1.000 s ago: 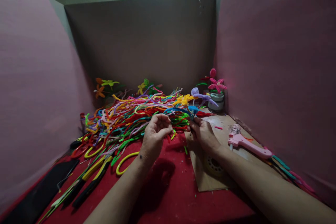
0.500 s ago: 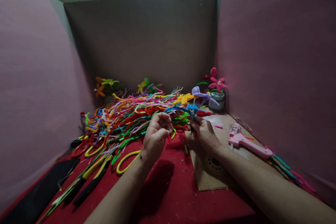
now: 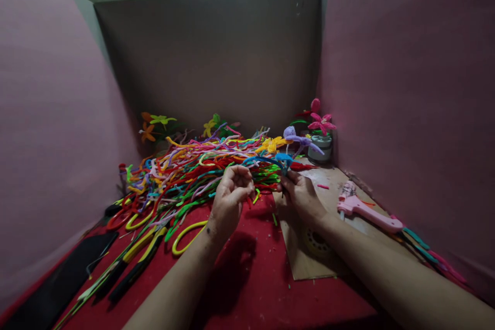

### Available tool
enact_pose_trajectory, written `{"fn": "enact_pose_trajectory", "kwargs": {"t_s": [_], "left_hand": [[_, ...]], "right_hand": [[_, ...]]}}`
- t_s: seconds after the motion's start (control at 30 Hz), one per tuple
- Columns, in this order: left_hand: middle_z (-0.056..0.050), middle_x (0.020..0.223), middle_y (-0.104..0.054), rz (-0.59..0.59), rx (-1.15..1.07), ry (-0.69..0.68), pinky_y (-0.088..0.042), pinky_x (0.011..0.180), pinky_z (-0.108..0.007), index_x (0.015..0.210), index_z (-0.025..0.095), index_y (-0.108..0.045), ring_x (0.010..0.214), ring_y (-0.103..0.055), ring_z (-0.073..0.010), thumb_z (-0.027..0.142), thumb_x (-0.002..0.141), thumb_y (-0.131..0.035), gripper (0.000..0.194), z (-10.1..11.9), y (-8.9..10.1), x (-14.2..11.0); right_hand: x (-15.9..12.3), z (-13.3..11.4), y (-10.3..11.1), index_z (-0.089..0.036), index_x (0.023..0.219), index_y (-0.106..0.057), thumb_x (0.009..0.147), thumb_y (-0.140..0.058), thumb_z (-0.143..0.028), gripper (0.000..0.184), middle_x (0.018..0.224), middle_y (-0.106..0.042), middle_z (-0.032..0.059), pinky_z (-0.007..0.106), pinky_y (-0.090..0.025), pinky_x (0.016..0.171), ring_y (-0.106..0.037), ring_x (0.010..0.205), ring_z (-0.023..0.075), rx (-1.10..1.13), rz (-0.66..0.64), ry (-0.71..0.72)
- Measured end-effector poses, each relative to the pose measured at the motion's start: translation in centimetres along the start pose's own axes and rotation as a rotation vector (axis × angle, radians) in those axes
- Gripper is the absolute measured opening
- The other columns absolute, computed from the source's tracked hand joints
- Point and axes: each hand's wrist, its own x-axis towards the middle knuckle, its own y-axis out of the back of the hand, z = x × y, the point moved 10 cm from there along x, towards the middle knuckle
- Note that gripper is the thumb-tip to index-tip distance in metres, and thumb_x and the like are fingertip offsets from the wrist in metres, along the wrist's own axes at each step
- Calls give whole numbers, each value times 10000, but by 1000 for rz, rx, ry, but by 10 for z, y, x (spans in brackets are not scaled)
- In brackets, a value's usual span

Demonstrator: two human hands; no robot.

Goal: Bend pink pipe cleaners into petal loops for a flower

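My right hand (image 3: 301, 196) pinches a blue pipe-cleaner flower (image 3: 284, 159) by its base, with a short dark stem end poking out below the fingers. A long blue strand arcs left from the flower to the back of my left hand (image 3: 232, 193). The fingers of that left hand are curled in towards the thumb; whether they grip the strand's end is hidden. Behind both hands spreads a heap of pipe cleaners (image 3: 193, 162) in many colours. A yellow pipe-cleaner flower (image 3: 273, 144) and a purple one (image 3: 299, 138) stand just beyond the blue flower.
A pink glue gun (image 3: 367, 211) lies on the cardboard sheet (image 3: 309, 263) at right, near a potted pink flower (image 3: 322, 124). On the red cloth (image 3: 263, 283) at left are black-and-yellow pliers (image 3: 141, 255), scissors handles (image 3: 185, 237) and a flat black object (image 3: 65, 278). Panels enclose three sides.
Both hands and the blue flower keep practically the same position and grip. Only a very slight shift of the whole view shows.
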Motion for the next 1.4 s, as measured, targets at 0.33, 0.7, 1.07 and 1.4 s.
{"fn": "enact_pose_trajectory", "kwargs": {"t_s": [0.33,0.7,1.07,1.4], "left_hand": [[14,780,-497,62,-39,20,-375,581,-192,828,185,-505,638,-457,-75,20,536,-469,337,3,3,0],[11,777,-490,76,-25,16,-377,618,-188,800,182,-515,669,-454,-77,-14,495,-398,381,3,5,-1],[17,737,-441,29,-46,-9,-327,519,-200,802,187,-481,576,-398,-72,9,430,-376,425,3,2,1],[19,738,-474,72,24,30,-352,566,-203,823,185,-483,604,-432,-76,64,592,-501,262,1,4,1]], "right_hand": [[1,2,2,-172,648,-515,728,-539,-378,222,528,-480,-35,214,-267,413,-361,421,77,-4,-3,15],[2,1,2,-176,638,-522,755,-523,-365,222,466,-436,-51,219,-242,396,-344,393,76,-39,6,44],[0,-1,2,-183,607,-500,752,-526,-379,246,415,-419,-57,227,-211,374,-315,351,72,-43,15,19],[-1,0,2,-177,623,-512,735,-541,-368,223,459,-440,-56,223,-226,379,-341,375,72,4,13,10]]}}
